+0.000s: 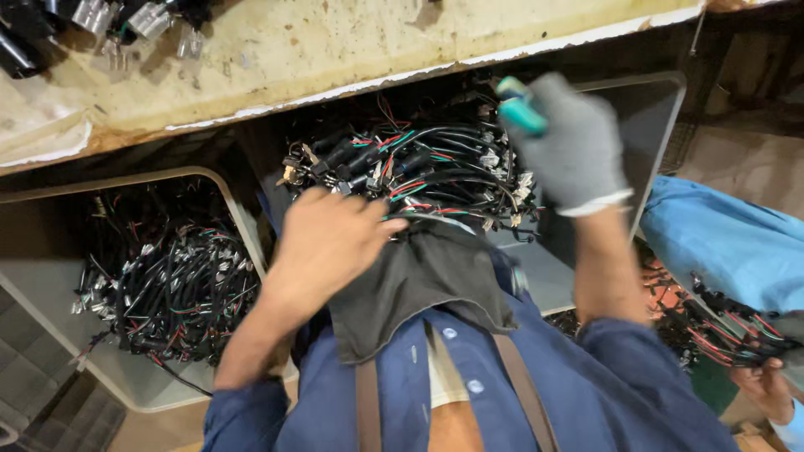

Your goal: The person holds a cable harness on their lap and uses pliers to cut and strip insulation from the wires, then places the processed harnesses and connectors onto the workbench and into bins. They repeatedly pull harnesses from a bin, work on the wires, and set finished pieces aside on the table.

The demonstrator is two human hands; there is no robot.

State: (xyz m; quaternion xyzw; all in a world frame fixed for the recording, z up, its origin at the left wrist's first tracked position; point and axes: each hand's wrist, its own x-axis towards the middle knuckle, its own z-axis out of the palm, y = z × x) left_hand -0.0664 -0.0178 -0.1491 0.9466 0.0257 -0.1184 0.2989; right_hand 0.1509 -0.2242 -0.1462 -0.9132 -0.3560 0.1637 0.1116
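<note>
Left hand (322, 243): bare, fingers together, resting on wire bundle (419, 172).
Right hand (574, 146): grey glove, fingers clamped on teal tool (521, 113).
Tool axis: diagonal, tip pointing up-left.
Bundle: sits in tray (662, 109) below bench (335, 59).

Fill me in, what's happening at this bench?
A person in a blue shirt bends over a grey tray heaped with black wire harnesses. The bare left hand rests on the bundle's near edge, above a dark cloth. The gloved right hand grips a teal-handled tool over the pile. A second tray of harnesses sits to the left; a co-worker's hand holds more at right.
</note>
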